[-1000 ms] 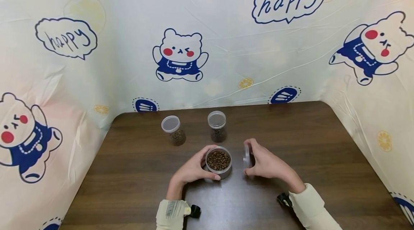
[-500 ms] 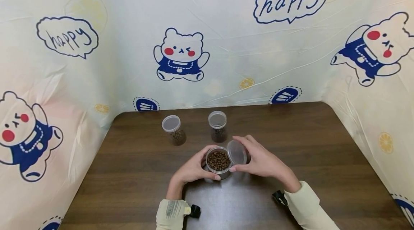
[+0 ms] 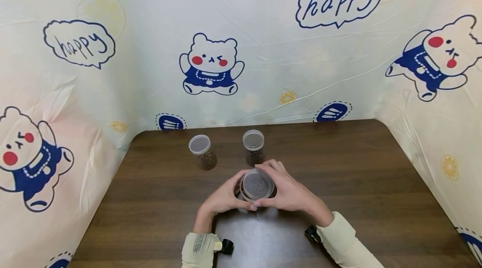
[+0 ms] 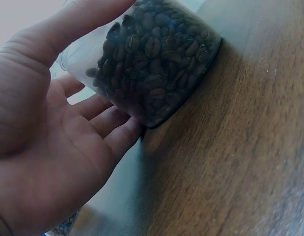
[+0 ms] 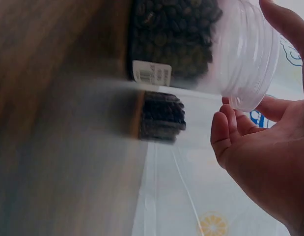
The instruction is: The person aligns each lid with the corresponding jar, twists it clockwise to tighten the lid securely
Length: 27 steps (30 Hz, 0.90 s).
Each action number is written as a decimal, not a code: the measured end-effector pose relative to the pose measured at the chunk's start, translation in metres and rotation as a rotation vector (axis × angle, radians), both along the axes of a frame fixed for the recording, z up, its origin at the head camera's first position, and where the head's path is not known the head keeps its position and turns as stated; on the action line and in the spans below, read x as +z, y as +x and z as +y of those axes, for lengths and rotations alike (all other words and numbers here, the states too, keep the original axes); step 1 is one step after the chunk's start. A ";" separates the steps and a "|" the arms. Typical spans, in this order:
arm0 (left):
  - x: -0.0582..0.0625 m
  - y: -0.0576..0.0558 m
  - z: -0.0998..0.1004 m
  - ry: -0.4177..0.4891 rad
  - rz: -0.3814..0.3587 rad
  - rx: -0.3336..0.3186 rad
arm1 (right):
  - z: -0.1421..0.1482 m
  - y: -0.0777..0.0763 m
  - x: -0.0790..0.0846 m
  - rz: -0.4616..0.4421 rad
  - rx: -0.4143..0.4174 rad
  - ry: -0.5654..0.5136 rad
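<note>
A clear plastic jar of coffee beans stands on the wooden table, with my left hand gripping its side, thumb in front and fingers behind. My right hand holds the clear lid by its rim over the jar's mouth. The lid lies a little toward the right, and a sliver of beans shows at the left edge. In the right wrist view, a small white barcode label is on the jar's lower side, and the right fingertips are at the lid's edge.
Two lidded jars stand behind the hands: a left jar with brown beans and a right jar with darker contents, close to my right fingers. A printed cloth rises behind the brown table.
My right hand has moved left, bringing the lid from upright beside the jar, through a tilt at its rim, to nearly flat over the mouth. My left hand and the jar stay put.
</note>
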<state>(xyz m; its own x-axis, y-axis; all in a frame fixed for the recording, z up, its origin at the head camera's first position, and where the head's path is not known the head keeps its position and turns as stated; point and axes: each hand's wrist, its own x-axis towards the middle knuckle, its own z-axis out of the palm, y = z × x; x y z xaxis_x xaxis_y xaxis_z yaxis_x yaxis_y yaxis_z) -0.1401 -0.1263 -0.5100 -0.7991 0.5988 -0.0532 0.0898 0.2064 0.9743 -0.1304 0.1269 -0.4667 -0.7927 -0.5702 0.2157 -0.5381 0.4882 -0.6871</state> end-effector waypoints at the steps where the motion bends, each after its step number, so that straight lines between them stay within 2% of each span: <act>1: 0.000 0.000 0.000 0.003 0.002 0.001 | -0.001 0.000 -0.001 -0.001 0.005 -0.002; 19: 0.001 0.002 0.001 0.019 0.000 0.012 | -0.008 -0.002 -0.003 0.041 0.030 0.002; 27: -0.001 0.001 0.000 0.027 -0.004 0.004 | -0.004 -0.005 -0.003 0.059 0.070 -0.002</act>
<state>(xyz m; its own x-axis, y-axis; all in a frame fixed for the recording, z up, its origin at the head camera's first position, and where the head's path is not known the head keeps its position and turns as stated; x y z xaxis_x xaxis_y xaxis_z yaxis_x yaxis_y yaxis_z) -0.1393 -0.1266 -0.5111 -0.8017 0.5965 -0.0397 0.0855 0.1801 0.9799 -0.1354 0.1225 -0.4693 -0.7369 -0.6232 0.2619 -0.6103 0.4467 -0.6542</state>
